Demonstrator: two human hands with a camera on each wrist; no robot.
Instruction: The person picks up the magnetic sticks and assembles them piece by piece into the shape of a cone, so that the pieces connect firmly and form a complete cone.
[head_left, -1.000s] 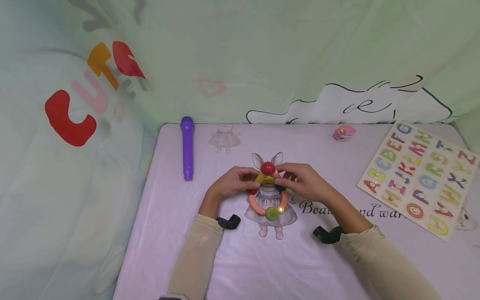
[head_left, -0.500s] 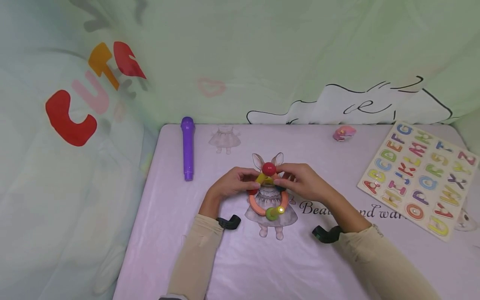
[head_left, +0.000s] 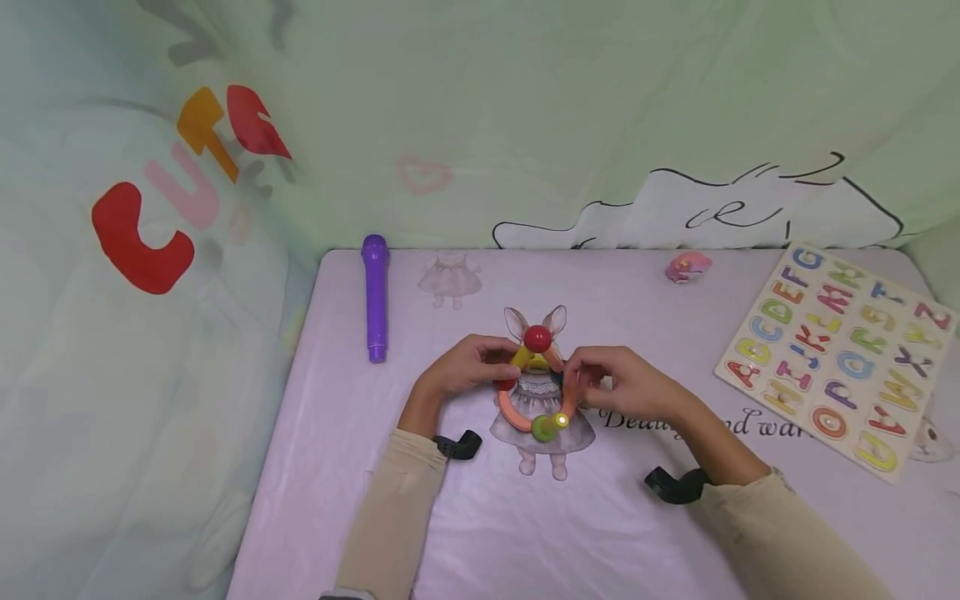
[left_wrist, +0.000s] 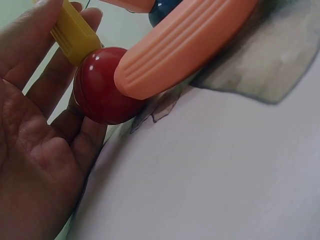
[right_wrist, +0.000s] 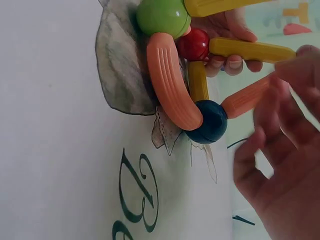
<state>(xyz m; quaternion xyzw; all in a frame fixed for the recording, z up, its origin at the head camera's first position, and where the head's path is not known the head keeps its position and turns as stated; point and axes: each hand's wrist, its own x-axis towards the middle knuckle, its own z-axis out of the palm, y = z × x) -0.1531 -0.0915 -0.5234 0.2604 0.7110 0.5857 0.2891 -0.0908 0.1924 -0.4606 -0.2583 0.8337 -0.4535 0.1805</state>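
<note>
A building toy point(head_left: 517, 413) of rods and balls stands on the printed cloth in the head view, with a red ball point(head_left: 537, 337) on top. The left hand point(head_left: 477, 366) pinches its yellow rod point(left_wrist: 75, 35), just above a second red ball point(left_wrist: 102, 85). At the toy's other side is the right hand point(head_left: 618, 382), its fingers loosely bent near a dark blue ball point(right_wrist: 207, 121) and a straight orange rod point(right_wrist: 247, 97). Those fingers look blurred in the right wrist view and hide the rod's far end. Curved orange rods point(right_wrist: 170, 82) and a green ball point(right_wrist: 162, 15) form the near side.
A purple toy microphone point(head_left: 376, 300) lies at the table's left. At the back right sits a small pink object point(head_left: 687, 267). An alphabet puzzle board point(head_left: 840, 358) lies on the right, and a green curtain point(head_left: 480, 108) hangs behind the table.
My right hand has come away from the upper orange rod and shifted slightly right and towards me. The left hand and the toy have hardly moved.
</note>
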